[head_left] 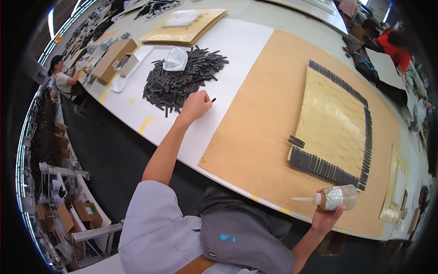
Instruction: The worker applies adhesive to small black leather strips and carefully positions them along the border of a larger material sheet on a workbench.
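My left hand [196, 106] is closed at the near right edge of a heap of flat black strips [182, 75]; a short black strip [213, 100] pokes out from its fingers. In my right hand [325, 220] is a clear squeeze bottle [338, 197] with a long thin nozzle pointing left and a silvery wrap round its middle. It is held over the table's near edge. Further off lies a yellowish board [332, 123], its far, right and near edges lined with black strips [319, 166] side by side. Two strips lie apart at its lower left corner.
Brown paper [255, 132] covers the table under the board. A crumpled white piece [175, 60] rests on the heap. Behind it are stacked yellowish boards [182, 27] and a cardboard box [114, 60]. One person [64, 80] sits far left; another, in red [393, 48], is far right.
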The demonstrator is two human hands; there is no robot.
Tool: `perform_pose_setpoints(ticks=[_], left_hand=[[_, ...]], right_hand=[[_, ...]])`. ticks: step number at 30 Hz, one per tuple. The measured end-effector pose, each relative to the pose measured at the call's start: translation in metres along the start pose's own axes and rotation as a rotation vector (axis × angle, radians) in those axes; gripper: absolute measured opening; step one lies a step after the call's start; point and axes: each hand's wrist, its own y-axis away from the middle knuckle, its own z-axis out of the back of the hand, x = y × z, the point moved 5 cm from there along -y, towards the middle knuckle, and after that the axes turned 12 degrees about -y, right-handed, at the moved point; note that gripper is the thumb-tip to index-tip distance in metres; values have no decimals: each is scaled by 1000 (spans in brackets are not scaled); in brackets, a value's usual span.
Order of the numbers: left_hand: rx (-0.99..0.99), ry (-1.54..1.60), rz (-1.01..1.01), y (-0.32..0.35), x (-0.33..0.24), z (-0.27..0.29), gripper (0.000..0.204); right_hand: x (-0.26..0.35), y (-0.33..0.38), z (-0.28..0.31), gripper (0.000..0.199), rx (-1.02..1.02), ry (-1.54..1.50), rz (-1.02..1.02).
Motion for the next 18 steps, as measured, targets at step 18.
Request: perform_pose_setpoints(ticks=[18], left_hand=[[248,-85,-459,97,-124,-48,12]], right_hand=[[5,-7,-12,60,19,-87,-6]])
